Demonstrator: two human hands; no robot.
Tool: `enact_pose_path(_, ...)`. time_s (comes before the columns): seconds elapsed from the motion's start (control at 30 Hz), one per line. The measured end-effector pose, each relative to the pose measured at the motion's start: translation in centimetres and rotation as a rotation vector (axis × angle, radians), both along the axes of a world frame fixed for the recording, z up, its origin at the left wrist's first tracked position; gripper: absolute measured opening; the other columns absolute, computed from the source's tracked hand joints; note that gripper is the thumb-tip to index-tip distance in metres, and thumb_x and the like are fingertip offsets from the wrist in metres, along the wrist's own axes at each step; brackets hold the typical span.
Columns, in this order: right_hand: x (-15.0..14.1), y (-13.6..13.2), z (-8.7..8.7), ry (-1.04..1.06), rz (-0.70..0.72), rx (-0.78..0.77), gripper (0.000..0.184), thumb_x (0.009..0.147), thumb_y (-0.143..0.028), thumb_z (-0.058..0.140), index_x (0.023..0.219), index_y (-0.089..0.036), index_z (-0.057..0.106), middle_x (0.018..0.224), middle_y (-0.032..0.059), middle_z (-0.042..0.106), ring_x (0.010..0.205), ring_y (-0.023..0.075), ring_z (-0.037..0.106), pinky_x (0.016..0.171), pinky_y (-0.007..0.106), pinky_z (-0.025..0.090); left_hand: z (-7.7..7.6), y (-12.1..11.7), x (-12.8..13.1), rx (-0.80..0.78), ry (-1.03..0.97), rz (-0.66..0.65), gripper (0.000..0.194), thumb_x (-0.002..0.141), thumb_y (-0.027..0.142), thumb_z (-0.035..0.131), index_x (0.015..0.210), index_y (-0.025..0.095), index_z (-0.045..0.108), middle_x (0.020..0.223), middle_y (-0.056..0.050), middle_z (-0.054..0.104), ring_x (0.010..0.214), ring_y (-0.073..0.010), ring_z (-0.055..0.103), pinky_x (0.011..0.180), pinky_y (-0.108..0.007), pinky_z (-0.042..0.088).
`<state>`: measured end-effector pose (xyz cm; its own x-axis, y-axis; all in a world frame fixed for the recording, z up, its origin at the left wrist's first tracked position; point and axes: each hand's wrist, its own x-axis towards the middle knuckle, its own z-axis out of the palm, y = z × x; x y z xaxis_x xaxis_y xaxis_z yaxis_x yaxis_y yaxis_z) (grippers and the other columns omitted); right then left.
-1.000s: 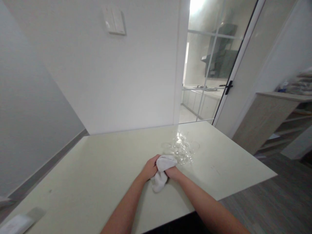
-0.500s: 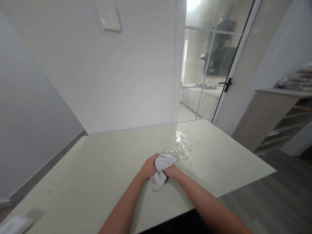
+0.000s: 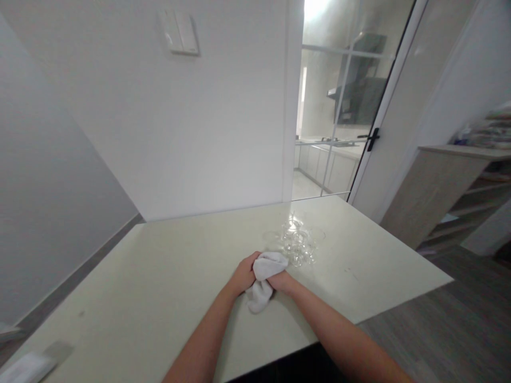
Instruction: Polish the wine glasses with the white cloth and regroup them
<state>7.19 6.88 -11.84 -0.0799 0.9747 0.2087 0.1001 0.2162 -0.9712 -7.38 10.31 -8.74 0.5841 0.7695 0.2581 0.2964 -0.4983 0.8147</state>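
Note:
Both my hands meet over the middle of a pale table (image 3: pixel 151 276). My left hand (image 3: pixel 244 275) and my right hand (image 3: pixel 281 281) are closed around a bunched white cloth (image 3: pixel 264 276), whose loose end hangs down onto the tabletop. Whether anything is wrapped inside the cloth is hidden. Just beyond my hands stands a cluster of several clear glasses (image 3: pixel 297 244) on the table.
A flat white object (image 3: pixel 27 364) lies at the table's near left corner. The table's right edge drops to a dark wood floor (image 3: pixel 459 319). A wooden shelf unit (image 3: pixel 451 191) stands at the right. A glass door (image 3: pixel 351 106) opens behind the table onto a kitchen.
Only the view shifted slightly. My hands and the cloth stay where they were.

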Motion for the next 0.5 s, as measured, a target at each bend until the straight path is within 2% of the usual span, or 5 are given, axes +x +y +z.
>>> enact_pose_path(0.13,0.04,0.33,-0.57,-0.009,-0.003,-0.005,0.019,0.083,-0.024,0.058,0.095,-0.022,0.072,0.114,0.0048,0.073,0.112,0.0232,0.065,0.109,0.036,0.041,0.00,-0.01,0.01,-0.014,-0.001,0.007,0.028,0.080,0.019,0.052,0.105,0.018,0.065,0.101,-0.005,0.073,0.093,-0.0214,0.066,0.083,-0.030,0.049)
enact_pose_path(0.23,0.18,0.25,-0.26,-0.015,0.005,0.005,0.018,0.084,-0.024,0.058,0.095,-0.022,0.072,0.114,0.0064,0.073,0.111,0.0237,0.065,0.109,0.037,0.042,0.02,-0.02,-0.02,-0.003,-0.004,-0.001,0.028,0.081,0.019,0.052,0.105,0.019,0.066,0.101,-0.005,0.074,0.093,-0.0220,0.066,0.083,-0.031,0.049)
enact_pose_path(0.37,0.30,-0.24,0.34,-0.023,0.007,0.009,0.024,0.087,-0.027,0.056,0.104,-0.021,0.071,0.120,0.0090,0.070,0.118,0.0254,0.062,0.112,0.040,0.039,0.08,-0.09,-0.10,0.008,0.014,0.003,0.031,0.080,0.019,0.052,0.108,0.019,0.065,0.103,-0.005,0.074,0.094,-0.0224,0.066,0.084,-0.031,0.049)
enact_pose_path(0.5,0.33,-0.40,0.26,-0.006,-0.021,0.003,0.023,0.087,-0.028,0.056,0.103,-0.022,0.072,0.120,0.0096,0.070,0.118,0.0267,0.062,0.112,0.041,0.037,0.25,-0.16,-0.13,0.014,0.036,0.014,0.030,0.082,0.021,0.050,0.109,0.019,0.064,0.106,-0.005,0.073,0.097,-0.0222,0.065,0.086,-0.031,0.049)
